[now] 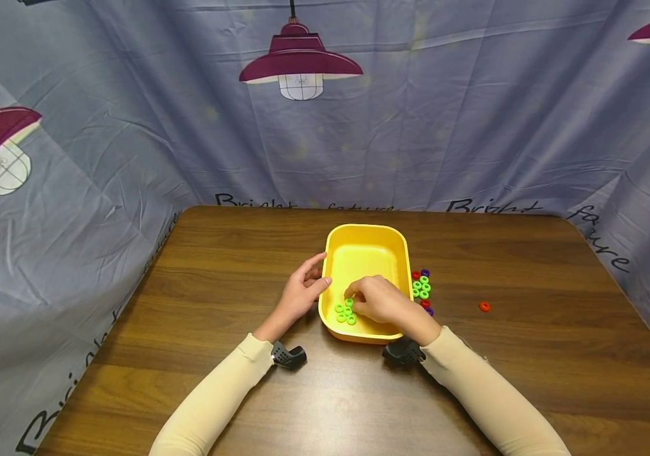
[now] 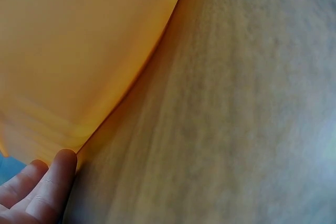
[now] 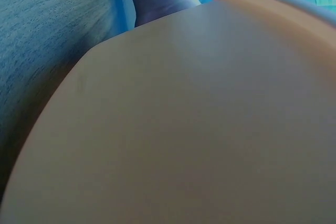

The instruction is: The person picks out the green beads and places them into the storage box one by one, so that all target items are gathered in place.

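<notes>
Right hand [image 1: 378, 301] sits inside the tray [image 1: 366, 237], fingertips pinched at the green rings [image 1: 345, 313] just left of it; left hand [image 1: 302, 292] rests open against the tray's left wall.

Seeing a yellow tray [image 1: 366, 244]: smooth plastic, satin sheen, looks moulded. Rings [image 1: 345, 312] in it and the pile beside it [image 1: 422, 288] read as glossy plastic in green, red and purple. Worktop [image 1: 530, 354] is dark wood-grain, probably laminate, low gloss with soft glare. Backdrop curtain [image 1: 444, 114] is thin matt cloth, creased, printed lamps. Sleeves [image 1: 216, 396] are matt cream knit. Wrist mounts [image 1: 289, 356] are black matt plastic.
</notes>
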The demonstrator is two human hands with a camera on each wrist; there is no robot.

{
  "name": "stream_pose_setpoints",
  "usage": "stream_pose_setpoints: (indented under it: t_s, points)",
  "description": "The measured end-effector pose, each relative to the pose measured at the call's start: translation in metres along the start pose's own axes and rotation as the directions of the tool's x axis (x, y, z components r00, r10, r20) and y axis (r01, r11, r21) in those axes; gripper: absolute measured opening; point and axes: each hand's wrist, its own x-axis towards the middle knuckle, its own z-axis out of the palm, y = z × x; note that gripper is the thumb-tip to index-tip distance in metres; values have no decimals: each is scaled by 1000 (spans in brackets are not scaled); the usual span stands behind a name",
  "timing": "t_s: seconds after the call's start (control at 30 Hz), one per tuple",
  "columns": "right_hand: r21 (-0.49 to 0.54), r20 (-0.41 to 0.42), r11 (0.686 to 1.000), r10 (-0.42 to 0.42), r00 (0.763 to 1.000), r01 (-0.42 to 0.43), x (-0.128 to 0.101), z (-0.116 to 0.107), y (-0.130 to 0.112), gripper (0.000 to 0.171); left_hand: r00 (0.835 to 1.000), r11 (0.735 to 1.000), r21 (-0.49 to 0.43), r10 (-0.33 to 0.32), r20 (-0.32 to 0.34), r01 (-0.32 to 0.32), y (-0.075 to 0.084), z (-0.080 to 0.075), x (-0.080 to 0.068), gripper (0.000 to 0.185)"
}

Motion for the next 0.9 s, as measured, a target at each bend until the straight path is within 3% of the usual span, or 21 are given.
stream_pose_setpoints:
  t_s: [0.9]
  points:
    - [56,4,998,10,1000,-10,0,-2,1,23,1000,1000,-7,2,-5,-2,2,1,-1,57]
